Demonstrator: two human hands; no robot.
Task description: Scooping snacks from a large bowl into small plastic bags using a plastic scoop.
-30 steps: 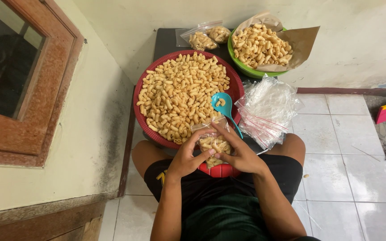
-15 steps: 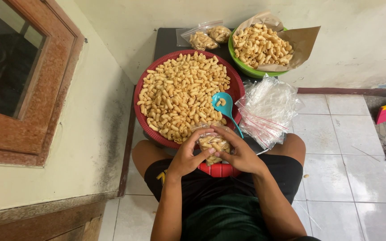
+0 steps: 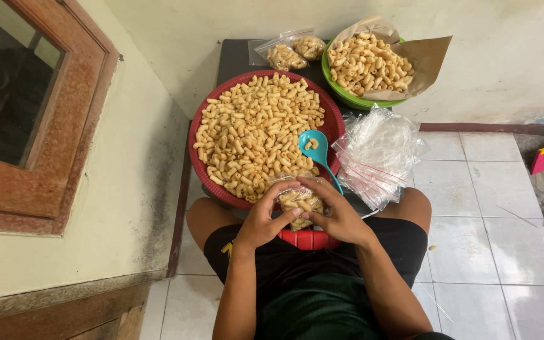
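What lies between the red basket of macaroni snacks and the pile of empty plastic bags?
In the head view, a blue spoon lies between the red basket and the empty plastic bags, its bowl resting on the basket's edge.

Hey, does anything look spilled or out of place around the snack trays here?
One stray snack piece lies on the white tile floor beside the person's right leg, away from the red tray and green bowl. Otherwise nothing stands out: both hands hold a small filled bag over the lap.
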